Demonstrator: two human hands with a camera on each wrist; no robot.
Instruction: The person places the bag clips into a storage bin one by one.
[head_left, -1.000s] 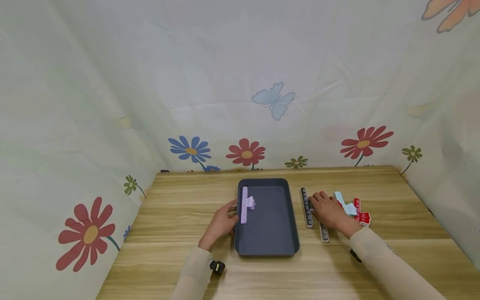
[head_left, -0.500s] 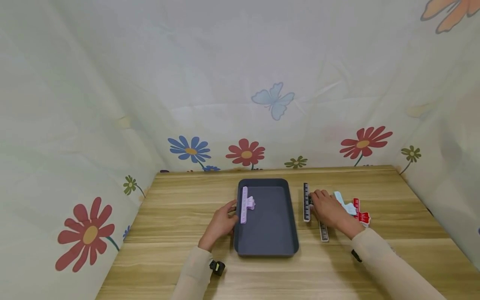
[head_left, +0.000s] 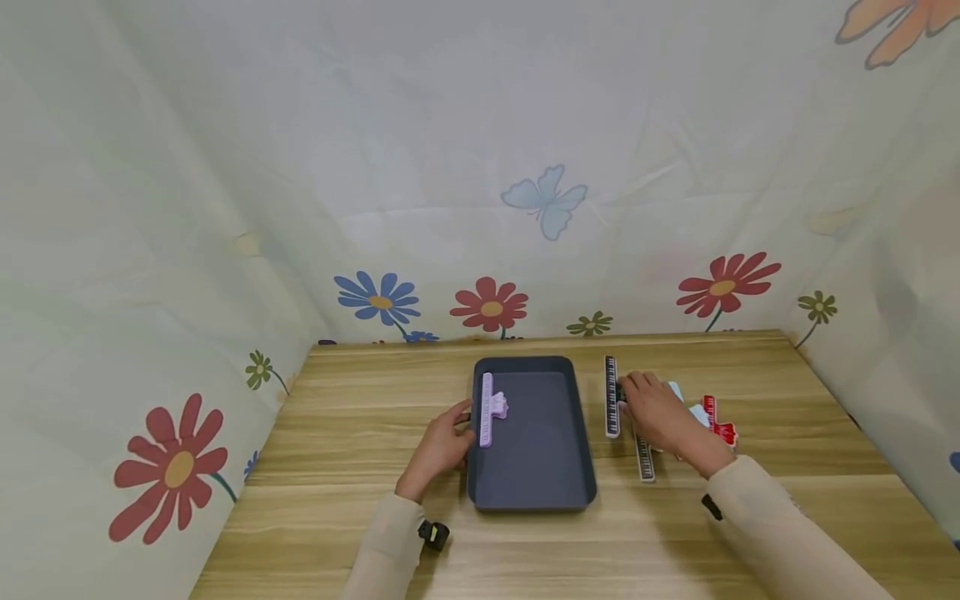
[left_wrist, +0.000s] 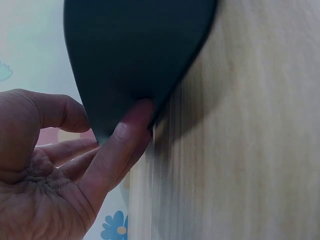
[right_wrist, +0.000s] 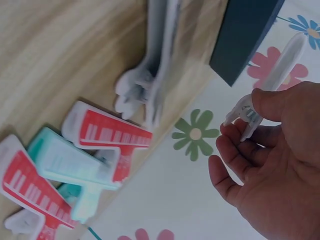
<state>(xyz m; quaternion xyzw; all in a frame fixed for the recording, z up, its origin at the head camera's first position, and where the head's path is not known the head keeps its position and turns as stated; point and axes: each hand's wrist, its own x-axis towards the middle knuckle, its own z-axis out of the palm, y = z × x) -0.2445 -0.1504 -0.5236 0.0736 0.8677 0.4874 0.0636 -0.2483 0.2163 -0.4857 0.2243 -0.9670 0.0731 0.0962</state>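
The right hand pinches the handle of a black-and-white clip, held right of the tray; in the right wrist view thumb and fingers grip that clip clear of the table. The left hand is at the left wall of the dark tray; in the left wrist view its fingers rest against the tray's side. A lilac clip lies inside the tray along its left side. Another black-and-white clip lies on the table below the right hand.
Right of the right hand lie a light blue clip and a red clip. The right wrist view shows two red clips and a teal clip close together. A flowered cloth stands behind the wooden table.
The right hand has taken hold of the left black-and-white clip, which has risen, turned straighter and moved toward the back. The left hand stays at the tray.
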